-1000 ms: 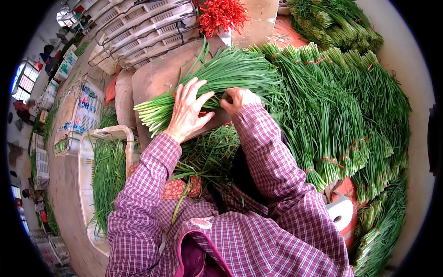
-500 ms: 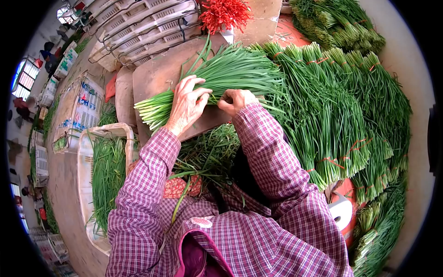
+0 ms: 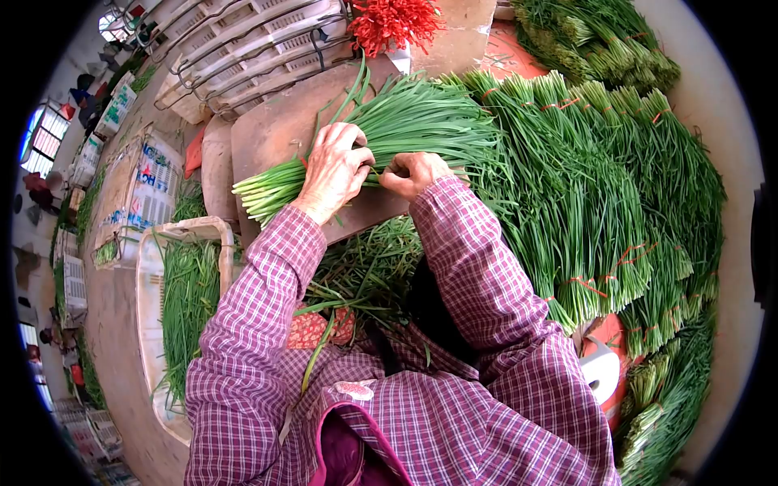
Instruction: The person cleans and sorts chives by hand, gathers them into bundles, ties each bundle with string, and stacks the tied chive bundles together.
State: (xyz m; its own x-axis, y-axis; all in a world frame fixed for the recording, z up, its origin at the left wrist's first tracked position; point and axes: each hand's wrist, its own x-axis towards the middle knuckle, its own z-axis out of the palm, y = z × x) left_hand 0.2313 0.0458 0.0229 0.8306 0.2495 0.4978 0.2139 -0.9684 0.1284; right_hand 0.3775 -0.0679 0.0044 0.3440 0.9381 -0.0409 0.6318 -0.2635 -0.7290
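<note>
A loose bunch of long green stalks [image 3: 429, 121] lies on a brown board [image 3: 267, 134], its pale ends pointing left. Over the lower part of the bunch rests my left hand [image 3: 334, 168], its fingers curled in around the stalks. My right hand [image 3: 413, 174] is just to the right, at the bunch's near edge, with thumb and forefinger pinched together. What the pinch holds is too small to make out. A bit of red tie shows on the bunch beside my left hand.
Tied green bundles [image 3: 559, 186] are piled on the right. A white basket [image 3: 146, 324] of green stalks stands at the left. Stacked white crates [image 3: 267, 49] and red ties [image 3: 395, 24] are at the back. A white roll [image 3: 601, 371] lies near my right elbow.
My left hand, spread on the bunch a second ago, has curled its fingers and moved closer to my right hand. My right hand has hardly moved and stays pinched.
</note>
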